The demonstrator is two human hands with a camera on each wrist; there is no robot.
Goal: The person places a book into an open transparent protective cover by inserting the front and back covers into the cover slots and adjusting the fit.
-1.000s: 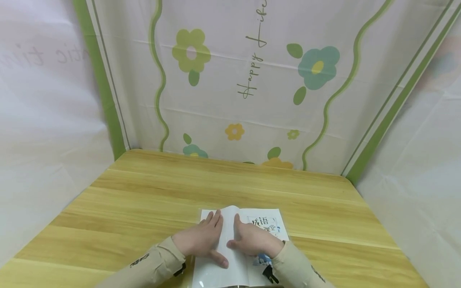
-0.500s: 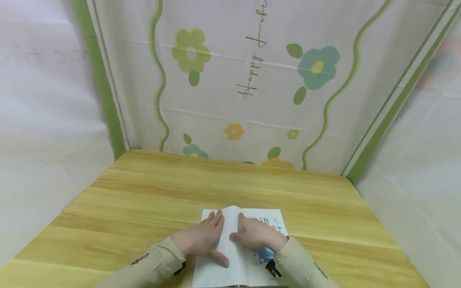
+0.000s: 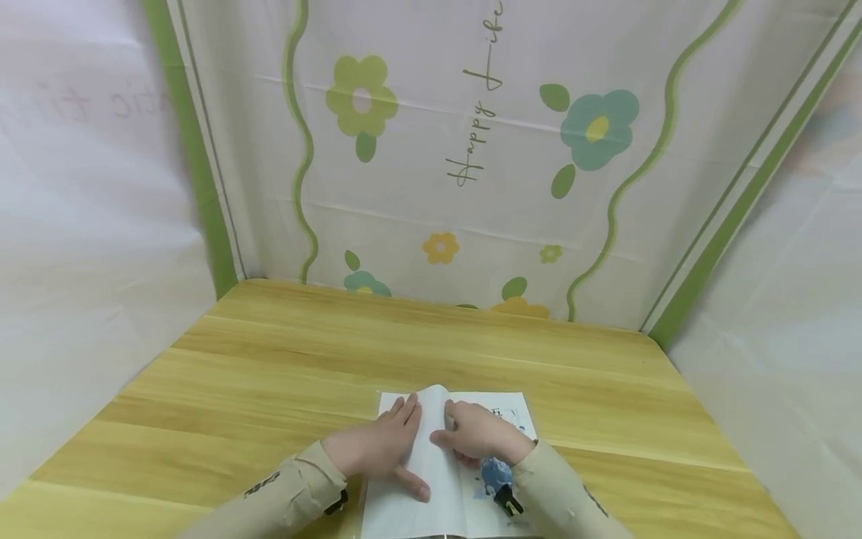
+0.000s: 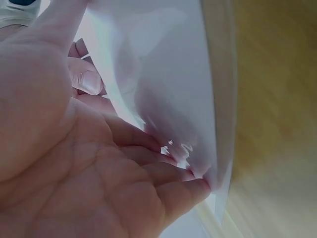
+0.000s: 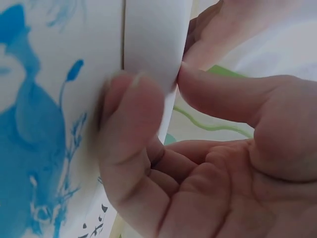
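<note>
An open book point(image 3: 486, 516) lies near the table's front edge. Its left side is blank, white and glossy, bulging up beside the gutter. Black Chinese characters and a blue illustration point(image 5: 34, 139) are printed on the right page. My left hand point(image 3: 384, 448) rests on the white side, fingers straight and thumb spread out. In the left wrist view, its fingertips touch the glossy sheet point(image 4: 163, 54). My right hand point(image 3: 485, 434) is at the gutter with curled fingers. The right wrist view shows its thumb on the raised white sheet point(image 5: 153, 34) and its fingers on the other side.
The wooden table point(image 3: 303, 359) extends behind and to both sides of the book. A white cloth point(image 3: 417, 187) printed with flowers hangs along the back edge, with more white cloth at both sides.
My right hand has shifted slightly right along the gutter, its lower fingers now curling beneath it. Less of the title and more of the blue print shows. The left hand stays nearly still.
</note>
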